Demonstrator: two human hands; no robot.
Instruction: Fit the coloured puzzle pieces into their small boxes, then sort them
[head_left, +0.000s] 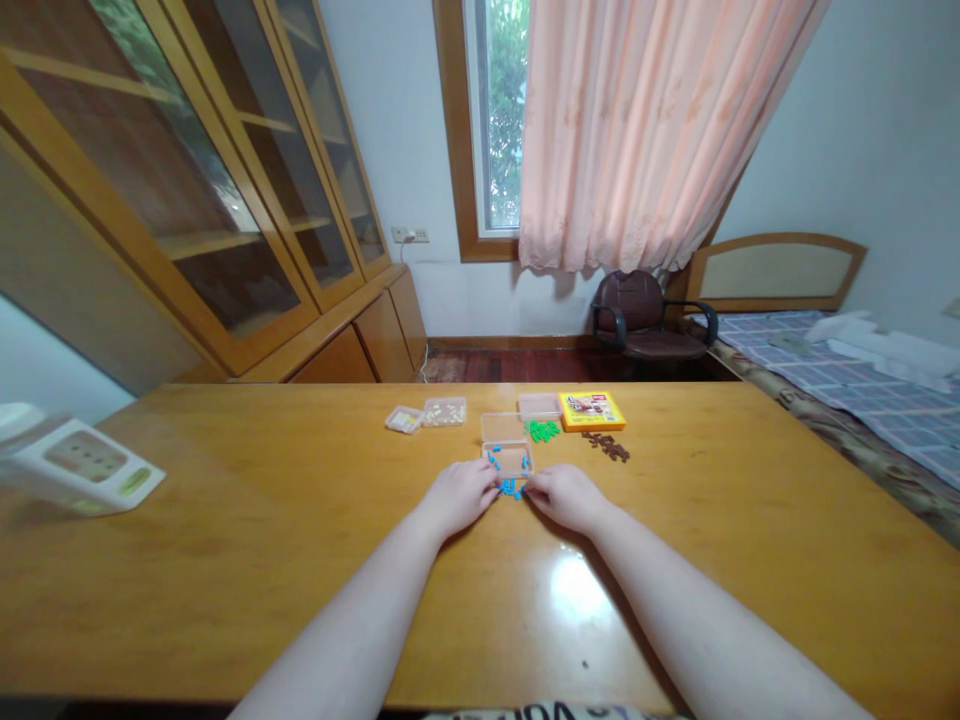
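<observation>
A clear plastic box [507,460] with its lid [504,428] folded back lies open in front of me, with several small blue pieces [496,450] inside along its sides. A loose pile of blue pieces [509,488] rests on the table just on the near side of the box. My left hand [459,497] is at the box's near left corner, fingers curled together by the pile; what they pinch is hidden. On the other side, my right hand [568,498] has its fingertips closed at a small blue piece at the pile's right edge.
Behind the box are green pieces [542,431], brown pieces [609,446], a yellow box [592,411] and another clear case [539,405]. Clear containers with pale pieces [445,412] stand to the left. A white plastic container [86,460] sits at the wooden table's [300,560] far left.
</observation>
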